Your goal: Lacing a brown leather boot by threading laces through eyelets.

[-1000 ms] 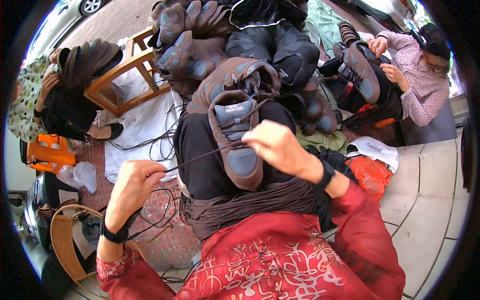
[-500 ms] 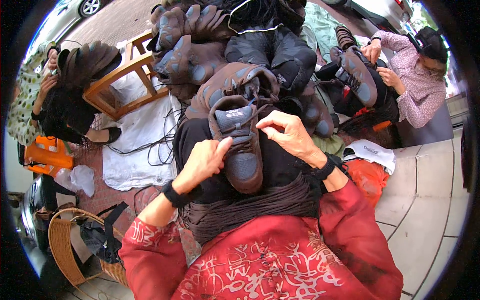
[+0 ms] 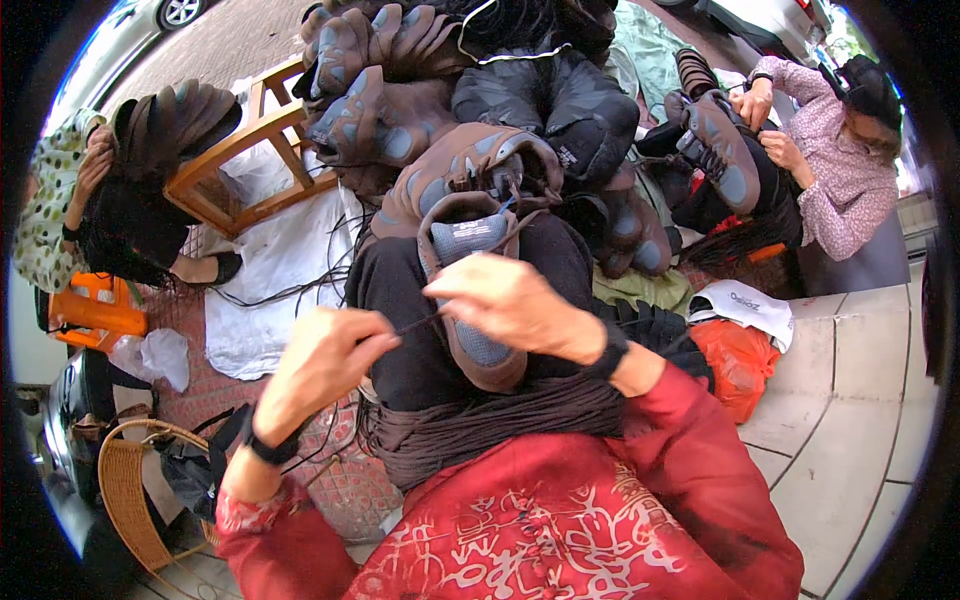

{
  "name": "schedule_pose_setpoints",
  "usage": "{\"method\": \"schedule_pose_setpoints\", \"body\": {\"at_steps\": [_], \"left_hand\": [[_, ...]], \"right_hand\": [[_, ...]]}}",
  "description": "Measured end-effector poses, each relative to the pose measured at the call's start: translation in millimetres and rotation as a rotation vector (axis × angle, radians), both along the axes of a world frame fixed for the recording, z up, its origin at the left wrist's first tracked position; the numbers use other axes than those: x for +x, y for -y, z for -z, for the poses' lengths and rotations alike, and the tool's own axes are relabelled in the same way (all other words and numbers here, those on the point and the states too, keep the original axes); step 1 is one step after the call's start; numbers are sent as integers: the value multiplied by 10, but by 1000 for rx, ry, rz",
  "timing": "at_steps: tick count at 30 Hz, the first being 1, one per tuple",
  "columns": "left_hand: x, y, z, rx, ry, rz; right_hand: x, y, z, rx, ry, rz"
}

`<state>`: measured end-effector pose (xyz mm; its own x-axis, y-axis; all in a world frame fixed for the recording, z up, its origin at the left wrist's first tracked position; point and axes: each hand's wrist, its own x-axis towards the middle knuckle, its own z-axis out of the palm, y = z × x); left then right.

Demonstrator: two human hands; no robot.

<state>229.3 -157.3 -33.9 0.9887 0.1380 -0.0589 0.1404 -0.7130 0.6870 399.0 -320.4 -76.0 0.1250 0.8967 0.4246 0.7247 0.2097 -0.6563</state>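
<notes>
A brown shoe (image 3: 487, 350) with blue-grey panels rests on my lap, toe toward me. My left hand (image 3: 325, 368) is off the shoe's left side, with thumb and fingers pinched on a dark shoelace (image 3: 418, 323). That lace is stretched from there to the shoe, beneath my right hand (image 3: 525, 308). Bent across the lacing, my right hand has its fingers closed near the lace; they are slightly blurred and partly hide what they grip. Beyond the tongue, a similar brown shoe (image 3: 440, 178) lies against my knees. A bundle of dark laces (image 3: 500, 412) lies across my lap.
More brown shoes (image 3: 385, 120) and black shoes (image 3: 545, 100) are heaped ahead. A wooden stool frame (image 3: 240, 160) stands at left, a wicker chair (image 3: 125, 500) at lower left. An orange bag (image 3: 738, 365) and white cap (image 3: 745, 308) lie right. Two people handle shoes on either side.
My left hand has moved left and down from the shoe, drawing the lace out. My right hand has swung left across the lacing.
</notes>
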Motion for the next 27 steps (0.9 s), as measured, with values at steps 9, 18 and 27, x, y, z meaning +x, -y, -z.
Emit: {"method": "schedule_pose_setpoints", "body": {"at_steps": [9, 18, 27], "left_hand": [[-1380, -907, -35, 88, -17, -353], [-1845, -1622, 390, 411, 172, -500], [-905, -1059, 1043, -809, 601, -921]], "right_hand": [[-519, -254, -57, -64, -43, -178], [-464, 192, -160, -89, 10, -222], [-573, 116, 195, -117, 455, -329]]}}
